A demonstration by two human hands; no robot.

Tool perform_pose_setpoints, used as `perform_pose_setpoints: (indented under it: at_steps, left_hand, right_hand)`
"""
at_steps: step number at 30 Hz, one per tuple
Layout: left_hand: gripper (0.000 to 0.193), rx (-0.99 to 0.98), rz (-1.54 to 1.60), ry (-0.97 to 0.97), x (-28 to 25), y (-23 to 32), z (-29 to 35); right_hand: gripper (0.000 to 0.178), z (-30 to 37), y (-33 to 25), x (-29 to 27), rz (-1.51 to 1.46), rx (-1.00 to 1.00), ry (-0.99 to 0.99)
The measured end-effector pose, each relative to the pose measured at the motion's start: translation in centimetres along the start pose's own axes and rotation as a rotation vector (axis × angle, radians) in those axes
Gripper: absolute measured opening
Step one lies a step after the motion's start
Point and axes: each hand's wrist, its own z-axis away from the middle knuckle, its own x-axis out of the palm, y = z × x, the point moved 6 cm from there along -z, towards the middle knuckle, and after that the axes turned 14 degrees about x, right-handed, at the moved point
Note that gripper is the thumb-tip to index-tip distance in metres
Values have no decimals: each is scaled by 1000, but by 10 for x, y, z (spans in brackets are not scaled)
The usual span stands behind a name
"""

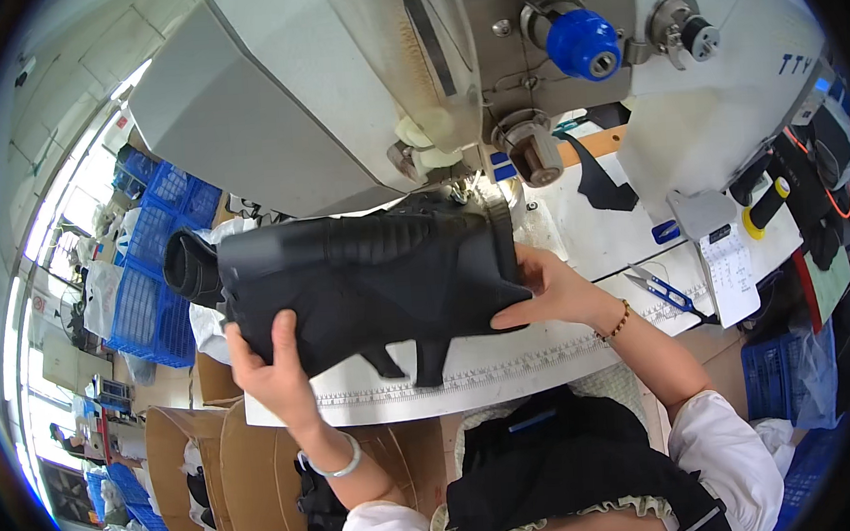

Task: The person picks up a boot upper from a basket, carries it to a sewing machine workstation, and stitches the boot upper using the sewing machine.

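Note:
A black sewn piece (377,283), leather-like with a ribbed band and two short tabs hanging from its lower edge, is stretched across the front of the sewing machine (288,89). My left hand (270,363) grips its lower left corner, thumb on top. At its right end my right hand (558,291) pinches the edge between thumb and fingers. The piece's upper edge lies beneath the machine head, by the needle area, which is mostly hidden. A rolled black end (192,268) sticks out at the far left.
On the white table (585,338), with a ruler strip along its front edge, lie blue-handled scissors (668,290), a paper sheet (732,271) and a yellow-and-black thread spool (767,208). A black scrap (600,177) rests behind. Cardboard boxes (247,461) stand below left, blue crates (160,316) beyond.

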Motion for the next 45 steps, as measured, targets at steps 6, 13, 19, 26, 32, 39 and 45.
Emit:
perform_pose_setpoints:
  at_steps: [6, 13, 19, 26, 32, 39, 45]
  left_hand:
    - [40, 101, -85, 85, 11, 13, -20]
    - [68, 894, -589, -707, 90, 100, 67]
    - [80, 1132, -696, -850, 132, 98, 61]
    - [69, 932, -579, -937, 131, 98, 40]
    - [48, 1092, -566, -699, 139, 99, 39]
    - [33, 1079, -523, -644, 140, 94, 44]
    - [42, 1058, -569, -737, 136, 95, 40]
  right_hand:
    - [57, -2, 18, 21, -1217, 73, -622]
    - [44, -11, 7, 19, -470, -16, -77]
    - [32, -3, -4, 10, -478, -197, 298]
    - [26, -12, 14, 4, -539, -96, 138]
    - [25, -10, 12, 3, -426, -116, 139]
    - [30, -8, 6, 0, -306, -195, 155]
    - [33, -8, 1, -2, -281, -253, 167]
